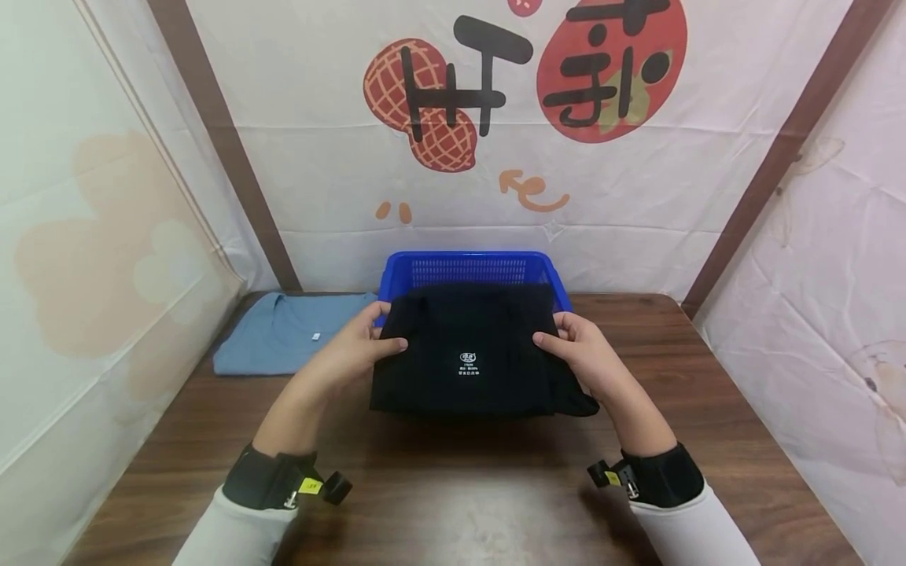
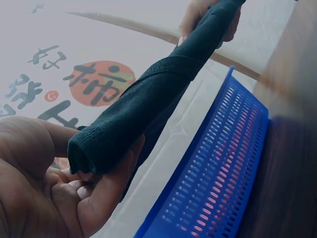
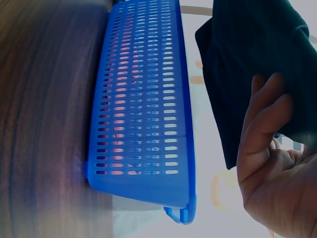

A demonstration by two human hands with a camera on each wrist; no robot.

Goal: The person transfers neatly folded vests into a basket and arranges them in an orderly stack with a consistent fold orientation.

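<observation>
Light sleeves [image 1: 233, 531] and black wrist bands [image 1: 260, 477] are seen nearest. Just past them, a folded black shirt [image 1: 439, 330] with white print [image 1: 468, 364] is held up over the table [image 1: 481, 487], higher than the rim of the blue basket [image 1: 467, 254]. Its left edge is pinched by the left hand [image 1: 354, 343] and its right edge by the right hand [image 1: 586, 354], each nearly closed, thumbs [image 1: 392, 347] in front, fingers [image 3: 265, 119] bent behind. Something pink [image 3: 119, 102] is seen through the basket's holes. To the far left, a folded blue shirt [image 1: 283, 342] is laid flat. Farthest off, peanuts [image 1: 447, 140] and a red fruit [image 1: 612, 71] are drawn on the white wall [image 1: 318, 173].
</observation>
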